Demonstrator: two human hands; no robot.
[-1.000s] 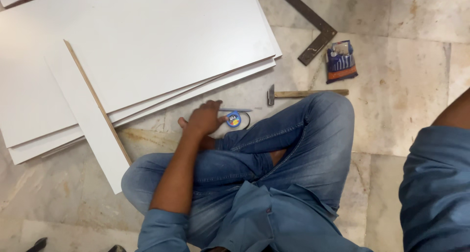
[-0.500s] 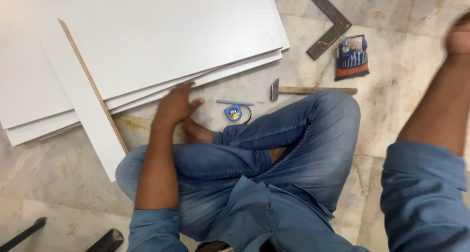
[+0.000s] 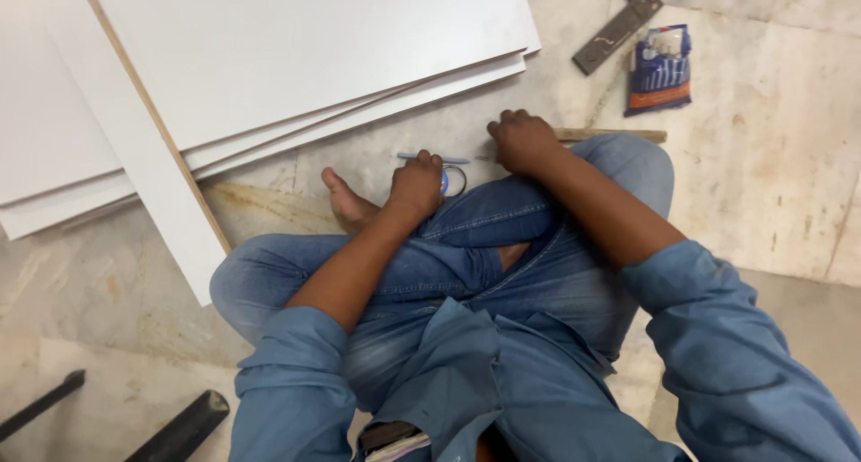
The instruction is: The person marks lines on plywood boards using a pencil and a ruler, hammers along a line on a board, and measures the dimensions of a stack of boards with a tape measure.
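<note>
Resting on floor tools — left hand [image 3: 416, 182], right hand [image 3: 523, 141]

Hands hide tape measure [image 3: 451, 180] and hammer head.

Left hand [image 3: 417, 182] is reaching forward over the crossed legs, fingers curled down. Right hand [image 3: 522, 142] is lying just right of it, farther out, knuckles up, fingers bent.
</note>
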